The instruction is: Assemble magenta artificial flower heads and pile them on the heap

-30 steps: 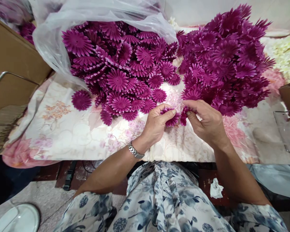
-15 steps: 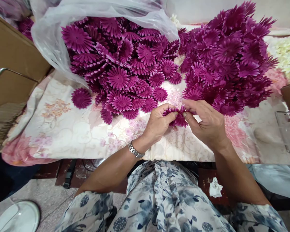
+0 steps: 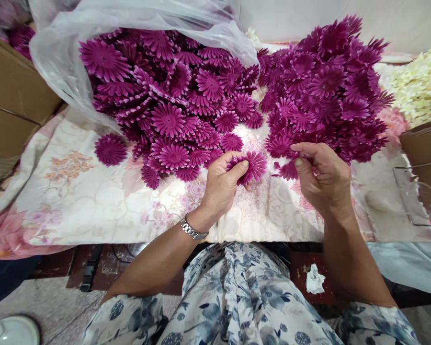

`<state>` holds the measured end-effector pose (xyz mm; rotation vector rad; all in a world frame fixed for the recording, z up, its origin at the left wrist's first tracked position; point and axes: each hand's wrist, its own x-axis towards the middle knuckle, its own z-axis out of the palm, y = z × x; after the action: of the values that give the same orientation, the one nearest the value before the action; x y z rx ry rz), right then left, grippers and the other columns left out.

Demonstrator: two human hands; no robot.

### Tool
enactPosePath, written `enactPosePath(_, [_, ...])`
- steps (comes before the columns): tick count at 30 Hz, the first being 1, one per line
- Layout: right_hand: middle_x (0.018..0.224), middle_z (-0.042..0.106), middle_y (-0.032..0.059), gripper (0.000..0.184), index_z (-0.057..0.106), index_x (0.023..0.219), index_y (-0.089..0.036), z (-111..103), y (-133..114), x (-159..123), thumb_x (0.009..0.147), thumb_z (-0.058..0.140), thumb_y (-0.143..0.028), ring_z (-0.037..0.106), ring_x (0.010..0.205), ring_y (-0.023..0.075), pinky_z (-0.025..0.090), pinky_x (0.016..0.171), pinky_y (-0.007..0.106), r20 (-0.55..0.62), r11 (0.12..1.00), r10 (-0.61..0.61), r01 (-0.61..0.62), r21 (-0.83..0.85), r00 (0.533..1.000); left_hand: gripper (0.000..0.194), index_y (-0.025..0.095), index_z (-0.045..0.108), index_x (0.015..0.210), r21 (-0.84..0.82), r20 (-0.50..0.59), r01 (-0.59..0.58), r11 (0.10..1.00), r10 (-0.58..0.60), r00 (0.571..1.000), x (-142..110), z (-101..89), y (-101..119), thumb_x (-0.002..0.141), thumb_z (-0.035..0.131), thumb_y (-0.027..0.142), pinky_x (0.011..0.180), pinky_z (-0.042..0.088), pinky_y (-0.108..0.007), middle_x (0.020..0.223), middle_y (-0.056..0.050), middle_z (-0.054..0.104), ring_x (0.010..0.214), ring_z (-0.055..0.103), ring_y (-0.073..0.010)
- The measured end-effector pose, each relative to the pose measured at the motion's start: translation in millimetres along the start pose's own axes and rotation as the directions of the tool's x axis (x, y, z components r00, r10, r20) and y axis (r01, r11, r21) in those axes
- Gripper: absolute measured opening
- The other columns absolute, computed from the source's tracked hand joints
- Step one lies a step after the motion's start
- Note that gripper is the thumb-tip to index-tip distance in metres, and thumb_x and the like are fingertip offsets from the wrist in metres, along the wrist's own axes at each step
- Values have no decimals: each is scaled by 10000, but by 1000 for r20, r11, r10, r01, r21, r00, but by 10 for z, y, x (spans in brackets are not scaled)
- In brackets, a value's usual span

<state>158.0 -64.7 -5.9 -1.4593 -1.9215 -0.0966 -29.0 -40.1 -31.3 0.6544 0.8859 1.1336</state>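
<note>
My left hand (image 3: 219, 184), with a metal watch on its wrist, is closed on purple artificial flower heads (image 3: 256, 166); thumb and fingers pinch them at the left side, petals fanning out to the right. To the right, my right hand (image 3: 325, 179) pinches another purple flower piece (image 3: 288, 170) between thumb and forefinger, part of it hidden behind the fingertips. A gap separates the two hands. Beyond my left hand lies a heap of flat purple flower heads (image 3: 168, 120), spilling from a clear plastic bag (image 3: 64, 72). Behind my right hand stands a pile of purple flowers (image 3: 326, 91).
A floral cloth (image 3: 104, 206) covers the table. Cardboard boxes stand at the left (image 3: 17, 86) and right (image 3: 424, 163). Cream flowers (image 3: 420, 86) lie at the far right. One loose purple flower head (image 3: 110, 149) sits left of the heap. Crumpled white tissue (image 3: 315, 279) lies below the table edge.
My hands were together at the flowers and have moved apart. My right hand has shifted right with a flower piece, while my left keeps its flower heads. The view has swung slightly.
</note>
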Motion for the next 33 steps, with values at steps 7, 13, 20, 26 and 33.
enactPosePath(7, [1072, 627, 161, 332, 629, 1113, -190, -134, 198, 128, 847, 585, -384, 537, 1082, 314, 412, 922, 476, -99, 959, 47, -72, -274, 994, 143, 175, 623, 743, -11, 60, 85, 996, -85, 995, -27, 26, -10, 635, 712, 203, 373, 464, -219, 620, 39, 520, 476, 495, -81])
enactPosePath(13, [714, 680, 10, 112, 656, 847, -187, 192, -215, 12, 868, 570, -256, 627, 658, 128, 490, 603, 252, 173, 970, -104, 62, 233, 979, 219, 176, 626, 763, 49, 89, 132, 990, -136, 987, -36, 13, -14, 626, 760, 281, 393, 489, -228, 636, 24, 575, 504, 532, -101])
enactPosePath(20, [846, 694, 50, 237, 661, 1037, -213, -64, 163, 235, 822, 628, -309, 636, 771, 196, 515, 715, 357, -53, 985, 127, -133, -112, 990, 192, 156, 621, 790, 35, 99, 158, 987, -161, 982, -25, 38, 24, 650, 718, 245, 431, 500, -241, 648, 19, 584, 507, 543, -104])
enactPosePath(26, [938, 639, 94, 364, 611, 1130, -181, -63, 112, 150, 814, 637, -359, 595, 901, 237, 488, 808, 397, -33, 994, 92, -94, -62, 995, 100, 146, 630, 807, -51, 125, 215, 975, -207, 970, -39, 66, 9, 711, 638, 171, 617, 536, -268, 699, -9, 651, 607, 612, -118])
enactPosePath(33, [776, 639, 27, 165, 629, 961, -163, 271, -269, -28, 823, 635, -253, 598, 719, 141, 493, 648, 260, 177, 972, -23, -19, 233, 984, 92, 147, 716, 778, -113, 239, 180, 977, -149, 960, -58, 46, -40, 690, 693, 162, 668, 482, -180, 736, -22, 683, 660, 597, -82])
